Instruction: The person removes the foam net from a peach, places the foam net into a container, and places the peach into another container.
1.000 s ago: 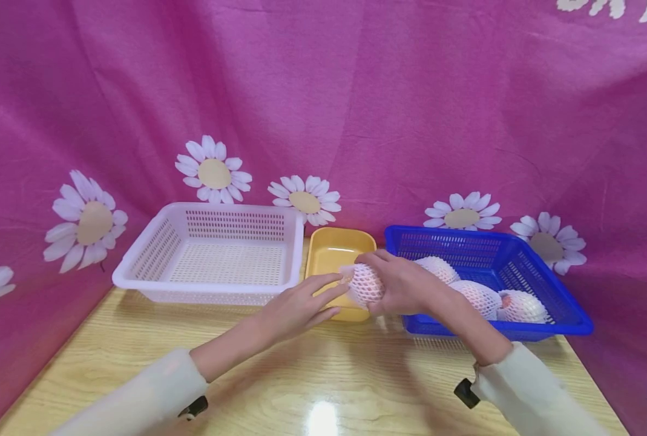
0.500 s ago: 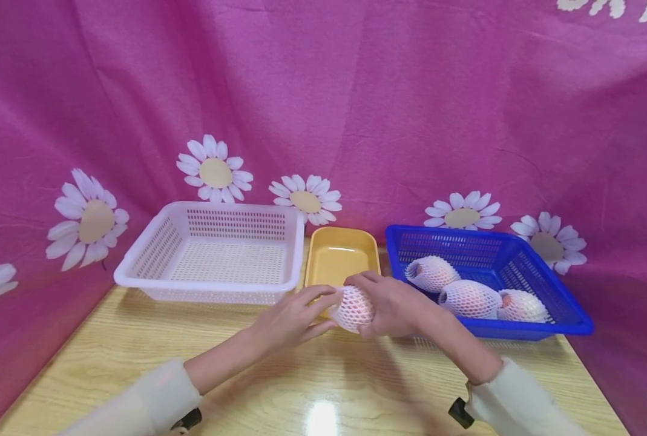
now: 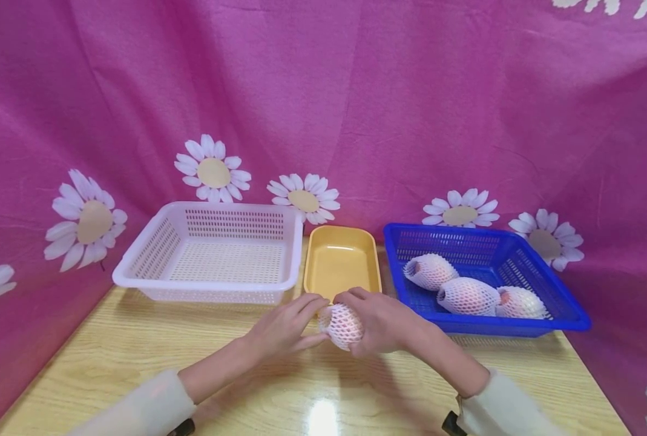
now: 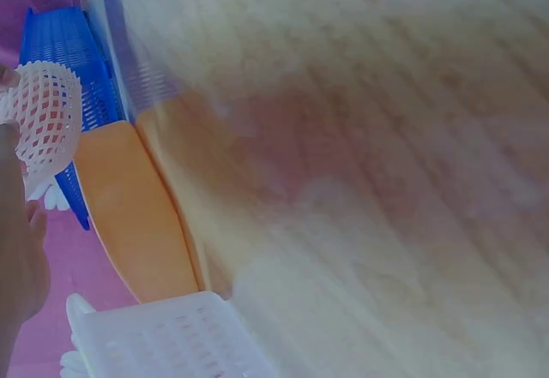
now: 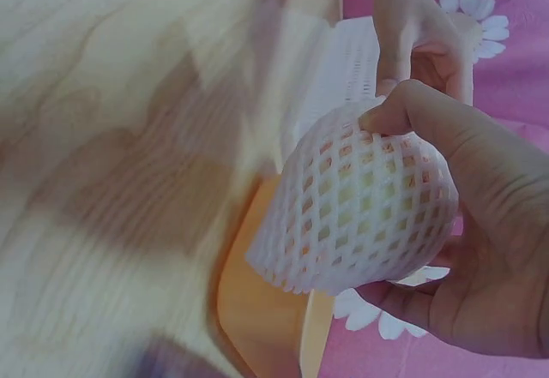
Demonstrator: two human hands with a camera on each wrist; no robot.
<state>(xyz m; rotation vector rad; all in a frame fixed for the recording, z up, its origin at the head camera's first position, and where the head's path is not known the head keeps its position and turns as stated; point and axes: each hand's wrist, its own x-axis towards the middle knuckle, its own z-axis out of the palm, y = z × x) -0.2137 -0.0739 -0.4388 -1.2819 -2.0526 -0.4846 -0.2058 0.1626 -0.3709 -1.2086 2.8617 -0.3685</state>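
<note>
A round fruit in a white foam net [image 3: 343, 327] is held up in front of the yellow tray [image 3: 342, 266]. Red and yellow skin shows through the mesh in the right wrist view. My right hand [image 3: 385, 324] grips the netted fruit from the right, thumb and fingers spread around it. From the left, my left hand [image 3: 285, 327] pinches the end of the foam net between thumb and fingertips. The blue basket [image 3: 565, 303] at the right contains 3 more netted fruits [image 3: 469, 297], lying on their sides.
A white slotted basket [image 3: 209, 284] stands to the left of the yellow tray. All the containers sit along the back of the wooden table [image 3: 279, 393], against a pink flowered cloth [image 3: 356, 109].
Both hands have come nearer the body with the netted fruit, from over the yellow tray to its front edge. The left fingers have closed in on the net's end.
</note>
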